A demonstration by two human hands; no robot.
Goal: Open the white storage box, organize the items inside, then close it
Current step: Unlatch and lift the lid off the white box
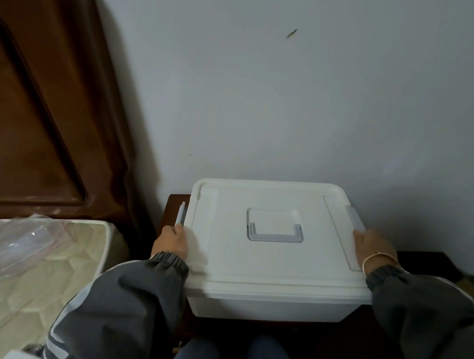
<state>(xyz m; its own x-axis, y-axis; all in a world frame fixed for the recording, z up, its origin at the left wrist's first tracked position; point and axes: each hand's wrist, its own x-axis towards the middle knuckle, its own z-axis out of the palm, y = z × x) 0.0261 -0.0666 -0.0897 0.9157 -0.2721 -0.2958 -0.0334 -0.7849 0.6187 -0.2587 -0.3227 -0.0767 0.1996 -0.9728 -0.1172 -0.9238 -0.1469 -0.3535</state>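
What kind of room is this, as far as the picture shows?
Probably a bedroom: a dark wooden headboard stands against the wall, a quilted mattress lies in front of it, and the white storage box sits on a dark bedside cabinet.

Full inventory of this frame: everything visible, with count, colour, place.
storage box: 1, white, lid on, on the cabinet by the wall
lid handle: 1, grey, flat in the lid's middle
left latch: 1, grey, box's left edge
right latch: 1, grey, box's right edge
cabinet: 1, dark wood, under the box
headboard: 1, brown wood, far left
mattress: 1, cream, lower left
plastic bag: 1, clear, on the mattress
wall: 1, pale grey, behind everything
bangle: 1, gold, right wrist
sleeves: 2, dark grey, pale stripes
left hand: grips the left latch's lower end
right hand: at the right latch's lower end, grip unclear
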